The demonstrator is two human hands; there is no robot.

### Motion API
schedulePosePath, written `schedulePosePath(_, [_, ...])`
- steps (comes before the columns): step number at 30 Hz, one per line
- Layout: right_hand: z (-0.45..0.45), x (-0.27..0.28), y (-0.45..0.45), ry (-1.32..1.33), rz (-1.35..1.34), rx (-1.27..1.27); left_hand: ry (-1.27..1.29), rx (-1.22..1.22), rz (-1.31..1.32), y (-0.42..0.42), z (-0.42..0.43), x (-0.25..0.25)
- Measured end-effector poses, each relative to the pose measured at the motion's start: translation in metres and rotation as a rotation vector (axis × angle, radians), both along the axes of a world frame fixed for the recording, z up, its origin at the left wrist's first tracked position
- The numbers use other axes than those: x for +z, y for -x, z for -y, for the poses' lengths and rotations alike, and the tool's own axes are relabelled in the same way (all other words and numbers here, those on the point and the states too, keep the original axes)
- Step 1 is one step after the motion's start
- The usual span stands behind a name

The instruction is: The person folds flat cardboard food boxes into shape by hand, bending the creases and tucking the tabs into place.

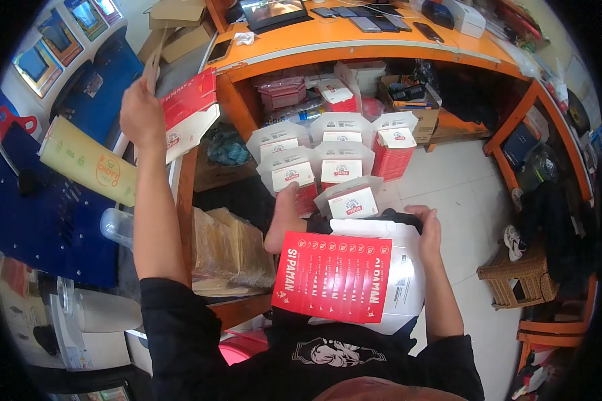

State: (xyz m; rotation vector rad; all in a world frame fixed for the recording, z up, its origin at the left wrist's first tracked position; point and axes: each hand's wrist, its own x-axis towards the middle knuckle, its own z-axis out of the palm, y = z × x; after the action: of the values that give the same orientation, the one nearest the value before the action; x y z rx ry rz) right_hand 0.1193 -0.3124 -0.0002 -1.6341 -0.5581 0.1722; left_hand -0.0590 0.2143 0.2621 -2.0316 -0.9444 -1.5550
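My left hand (142, 112) is raised at the left with its fingers closed on a red and white flat carton (192, 100). A fan of overlapping red printed cartons (331, 277) lies over my lap. Beneath it, a white flat carton (403, 267) sticks out to the right. My right hand (431, 234) curls around the upper right edge of this white carton; its fingertips are partly hidden. In front of my lap stand several stacks of red and white cartons, including a near one (353, 202) and a taller one (394, 150).
An orange desk (274, 55) with phones and a laptop (274, 13) spans the back. Wrapped packs (231, 250) stand beside my left leg. A yellowish cup-like sleeve (90, 160) lies at the left. A brown woven stool (518, 277) stands on the tiled floor at the right.
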Motion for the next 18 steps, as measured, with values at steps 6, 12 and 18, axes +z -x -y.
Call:
schedulePosePath(6, [-0.023, 0.086, 0.006, 0.076, 0.607, -0.092, 0.213, -0.806, 0.319, -0.027, 0.159, 0.059])
schedulePosePath(12, [-0.045, 0.147, 0.03, 0.072, 1.07, -0.022, 1.127, -1.448, 0.563, -0.028, 0.216, 0.028])
schedulePosePath(18, [-0.018, 0.165, 0.039, 0.201, 1.201, -0.001, 1.988, -1.761, 0.808, -0.032, 0.211, -0.039])
